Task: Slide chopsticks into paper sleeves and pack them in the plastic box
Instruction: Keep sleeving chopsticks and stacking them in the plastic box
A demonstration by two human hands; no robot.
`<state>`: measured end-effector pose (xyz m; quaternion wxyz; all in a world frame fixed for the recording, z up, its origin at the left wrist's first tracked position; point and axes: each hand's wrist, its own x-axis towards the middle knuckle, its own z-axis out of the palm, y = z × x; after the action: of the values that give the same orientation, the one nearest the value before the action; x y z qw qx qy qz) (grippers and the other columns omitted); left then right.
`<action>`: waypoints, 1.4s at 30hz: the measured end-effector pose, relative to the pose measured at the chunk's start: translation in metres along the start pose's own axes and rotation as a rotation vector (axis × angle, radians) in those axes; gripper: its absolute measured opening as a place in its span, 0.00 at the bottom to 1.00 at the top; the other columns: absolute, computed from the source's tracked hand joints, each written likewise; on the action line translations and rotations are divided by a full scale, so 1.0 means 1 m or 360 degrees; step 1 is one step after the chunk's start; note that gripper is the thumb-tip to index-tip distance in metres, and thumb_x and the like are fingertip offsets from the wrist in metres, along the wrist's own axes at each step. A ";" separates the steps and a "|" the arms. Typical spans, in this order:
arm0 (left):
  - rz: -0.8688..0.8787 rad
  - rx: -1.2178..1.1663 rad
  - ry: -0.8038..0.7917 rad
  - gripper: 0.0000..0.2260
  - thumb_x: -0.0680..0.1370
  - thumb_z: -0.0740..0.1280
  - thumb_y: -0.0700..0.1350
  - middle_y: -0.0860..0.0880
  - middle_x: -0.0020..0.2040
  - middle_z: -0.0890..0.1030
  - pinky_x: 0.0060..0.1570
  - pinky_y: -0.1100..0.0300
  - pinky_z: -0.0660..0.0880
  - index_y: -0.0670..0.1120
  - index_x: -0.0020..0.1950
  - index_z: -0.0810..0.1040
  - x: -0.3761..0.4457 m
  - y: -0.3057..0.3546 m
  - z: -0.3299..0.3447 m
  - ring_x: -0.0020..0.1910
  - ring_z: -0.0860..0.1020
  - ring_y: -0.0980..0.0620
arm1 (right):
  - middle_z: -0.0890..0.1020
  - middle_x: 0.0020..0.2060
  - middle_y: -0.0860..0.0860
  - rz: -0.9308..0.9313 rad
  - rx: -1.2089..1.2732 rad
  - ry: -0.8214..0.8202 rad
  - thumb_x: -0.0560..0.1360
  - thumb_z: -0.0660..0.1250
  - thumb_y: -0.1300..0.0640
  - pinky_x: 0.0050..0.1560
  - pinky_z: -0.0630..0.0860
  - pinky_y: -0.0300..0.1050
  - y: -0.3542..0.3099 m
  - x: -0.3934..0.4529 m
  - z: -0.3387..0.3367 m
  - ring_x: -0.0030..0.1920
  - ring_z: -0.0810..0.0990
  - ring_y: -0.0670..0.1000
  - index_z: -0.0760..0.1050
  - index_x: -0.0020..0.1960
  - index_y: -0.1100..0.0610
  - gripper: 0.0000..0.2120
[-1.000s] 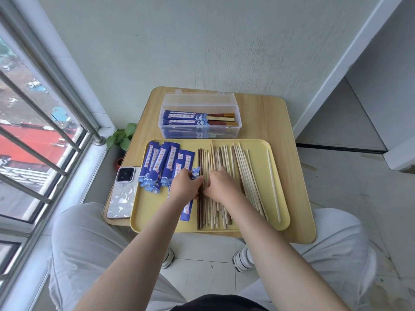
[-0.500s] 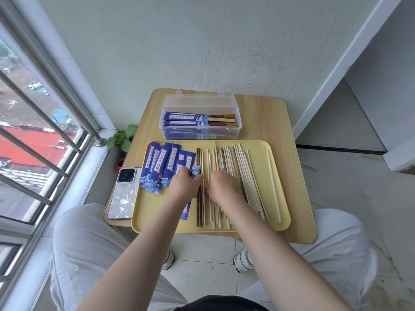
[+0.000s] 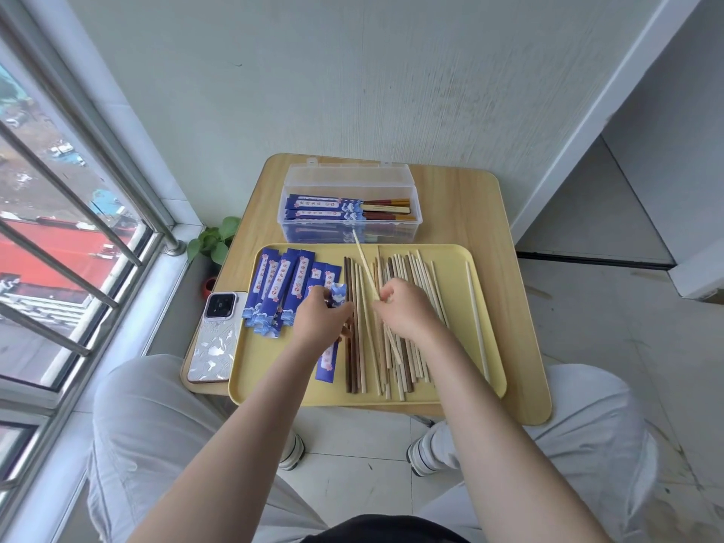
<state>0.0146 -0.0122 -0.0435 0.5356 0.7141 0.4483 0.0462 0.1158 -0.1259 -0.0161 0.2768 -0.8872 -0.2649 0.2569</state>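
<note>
A phone [image 3: 216, 339] is lying at the worktop's [image 3: 489, 213] 8 o'clock edge, beside the tray [image 3: 274, 386]. Sleeves [image 3: 280, 291] are fanning across the tray's 10 o'clock area. The left hand [image 3: 323, 321] is pinching one sleeve [image 3: 337, 293]. The right hand [image 3: 405, 307] is gripping a pale chopstick [image 3: 364, 262], tip pointing to 11 o'clock. Loose chopsticks [image 3: 415, 276] are lying beneath. The box [image 3: 350, 207], at 12 o'clock, is holding sleeved pairs.

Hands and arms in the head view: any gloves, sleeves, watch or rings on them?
None visible. The left hand and right hand are bare, without gloves. Both forearms are uncovered as far as the frame shows, with no watch or bracelet. Rings cannot be ruled out, since the fingers are partly hidden.
</note>
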 end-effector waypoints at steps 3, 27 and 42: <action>0.0041 -0.0068 -0.0058 0.06 0.77 0.70 0.39 0.42 0.39 0.85 0.32 0.55 0.80 0.38 0.51 0.77 -0.003 0.003 -0.001 0.31 0.84 0.47 | 0.83 0.41 0.51 -0.0117 0.0320 -0.0033 0.81 0.63 0.57 0.29 0.69 0.37 -0.003 -0.007 -0.020 0.24 0.70 0.41 0.72 0.63 0.49 0.11; 0.0162 0.0405 -0.0235 0.17 0.74 0.75 0.51 0.49 0.26 0.73 0.25 0.63 0.70 0.45 0.36 0.71 -0.009 0.007 0.000 0.19 0.70 0.56 | 0.78 0.27 0.48 -0.0372 0.1391 0.0697 0.84 0.61 0.52 0.29 0.72 0.47 -0.017 -0.006 -0.057 0.28 0.75 0.53 0.77 0.41 0.56 0.15; 0.0639 -0.0047 -0.0227 0.14 0.75 0.71 0.51 0.51 0.36 0.78 0.30 0.55 0.73 0.48 0.58 0.77 -0.030 0.030 0.017 0.30 0.75 0.54 | 0.80 0.40 0.46 -0.0201 0.1002 0.0084 0.77 0.72 0.53 0.44 0.76 0.35 -0.016 -0.008 -0.013 0.42 0.79 0.43 0.83 0.50 0.51 0.04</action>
<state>0.0233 -0.0456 -0.0143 0.5565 0.7826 0.2572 0.1079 0.1127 -0.1238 0.0060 0.5598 -0.7463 -0.2196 0.2854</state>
